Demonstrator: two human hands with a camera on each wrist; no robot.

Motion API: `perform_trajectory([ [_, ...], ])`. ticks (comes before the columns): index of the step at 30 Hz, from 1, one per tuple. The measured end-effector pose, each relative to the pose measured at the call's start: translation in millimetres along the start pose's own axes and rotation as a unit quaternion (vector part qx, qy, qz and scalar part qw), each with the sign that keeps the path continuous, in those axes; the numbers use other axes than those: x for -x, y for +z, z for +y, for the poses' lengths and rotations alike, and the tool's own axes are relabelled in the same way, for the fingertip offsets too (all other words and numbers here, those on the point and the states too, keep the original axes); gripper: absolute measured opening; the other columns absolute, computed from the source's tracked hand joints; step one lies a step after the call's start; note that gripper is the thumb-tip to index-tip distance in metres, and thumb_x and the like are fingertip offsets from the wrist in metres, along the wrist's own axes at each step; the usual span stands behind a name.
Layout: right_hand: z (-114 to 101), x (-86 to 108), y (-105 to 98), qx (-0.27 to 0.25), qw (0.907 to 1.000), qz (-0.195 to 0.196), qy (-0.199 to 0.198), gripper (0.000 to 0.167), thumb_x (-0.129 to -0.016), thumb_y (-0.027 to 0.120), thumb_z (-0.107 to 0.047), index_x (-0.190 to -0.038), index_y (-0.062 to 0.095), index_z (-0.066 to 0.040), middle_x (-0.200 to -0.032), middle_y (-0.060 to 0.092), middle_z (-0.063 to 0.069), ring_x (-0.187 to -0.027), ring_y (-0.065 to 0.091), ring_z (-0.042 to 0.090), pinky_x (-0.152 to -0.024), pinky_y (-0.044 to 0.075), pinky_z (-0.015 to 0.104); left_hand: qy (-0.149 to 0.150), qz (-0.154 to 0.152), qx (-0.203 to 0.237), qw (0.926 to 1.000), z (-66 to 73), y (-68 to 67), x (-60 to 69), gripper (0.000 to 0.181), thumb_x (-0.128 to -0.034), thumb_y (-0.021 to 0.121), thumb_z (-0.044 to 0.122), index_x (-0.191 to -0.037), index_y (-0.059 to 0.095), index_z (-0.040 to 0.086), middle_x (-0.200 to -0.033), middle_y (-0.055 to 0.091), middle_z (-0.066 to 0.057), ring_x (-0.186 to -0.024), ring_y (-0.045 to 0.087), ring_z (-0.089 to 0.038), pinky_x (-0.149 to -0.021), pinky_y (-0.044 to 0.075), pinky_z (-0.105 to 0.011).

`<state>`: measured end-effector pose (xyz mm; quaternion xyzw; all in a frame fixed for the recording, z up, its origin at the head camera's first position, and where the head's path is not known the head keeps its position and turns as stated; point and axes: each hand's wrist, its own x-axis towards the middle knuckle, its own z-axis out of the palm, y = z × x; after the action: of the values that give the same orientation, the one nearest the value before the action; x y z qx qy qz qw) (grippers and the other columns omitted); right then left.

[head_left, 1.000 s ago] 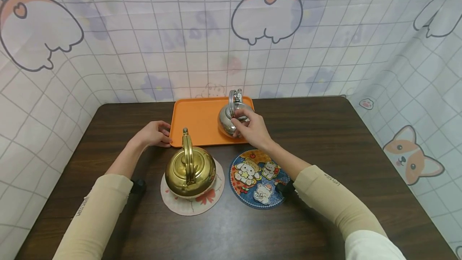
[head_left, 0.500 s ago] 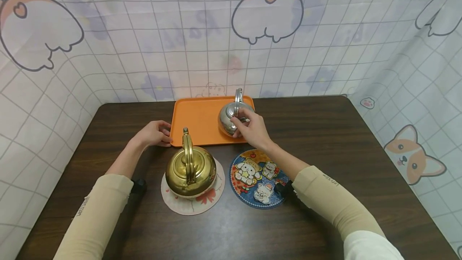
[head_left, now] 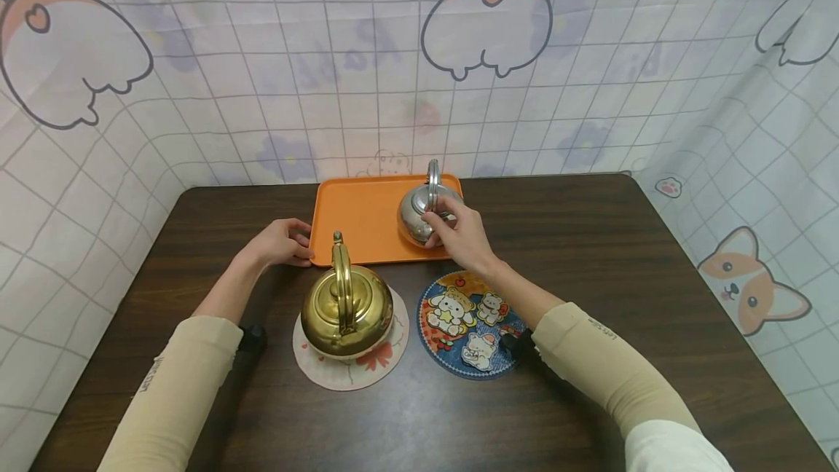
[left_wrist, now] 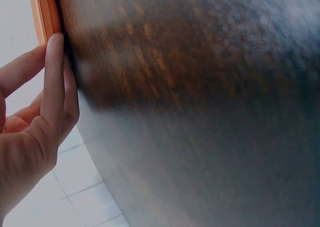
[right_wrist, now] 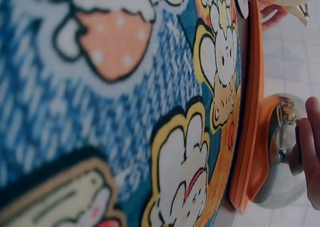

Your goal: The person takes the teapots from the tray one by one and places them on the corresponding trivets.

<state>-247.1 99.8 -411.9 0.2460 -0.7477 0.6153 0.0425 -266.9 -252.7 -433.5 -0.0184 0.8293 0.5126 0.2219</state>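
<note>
A silver kettle [head_left: 413, 223] stands at the right end of an orange tray [head_left: 354, 221]. At its handle, my right hand [head_left: 464, 234] has thumb and forefinger closed on the lower part. The right wrist view shows that hand [right_wrist: 312, 157] beside the kettle [right_wrist: 280, 192], the grip partly cut off. My left hand [head_left: 278, 242] touches the tray's front left corner, fingers slightly bent; in the left wrist view the fingertips [left_wrist: 55, 42] lie against the tray's rim [left_wrist: 45, 12].
In front of the tray, a gold kettle [head_left: 373, 304] sits on a round pale pink mat [head_left: 321, 377]. To its right lies a round blue mat [head_left: 452, 344] with cartoon figures, partly under my right forearm. A patterned curtain [head_left: 367, 93] hangs behind the dark wooden table [head_left: 557, 224].
The silver kettle has turned on the tray, and its handle, seen at an angle before, now appears nearly edge-on. My right hand has stayed at the handle; the left has not visibly moved.
</note>
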Motion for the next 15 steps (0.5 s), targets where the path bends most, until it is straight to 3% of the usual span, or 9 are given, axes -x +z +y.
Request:
perform_trajectory([
  [15,0.4,-3.6,-7.5,-0.015,0.9999,-0.001,0.007,0.021,-0.104,0.056,0.001,-0.121,0.058,0.015,-0.111,0.061,0.030,-0.067,0.064,0.057,-0.068,0.062,0.056,-0.007,0.003,-0.003,1.0000,0.6,1.0,0.6,0.062,-0.0964,0.061,-0.013,-0.150,0.031,-0.014,-0.117,0.050,-0.026,-0.082,0.068,-0.019,-0.079,0.064,-0.035],
])
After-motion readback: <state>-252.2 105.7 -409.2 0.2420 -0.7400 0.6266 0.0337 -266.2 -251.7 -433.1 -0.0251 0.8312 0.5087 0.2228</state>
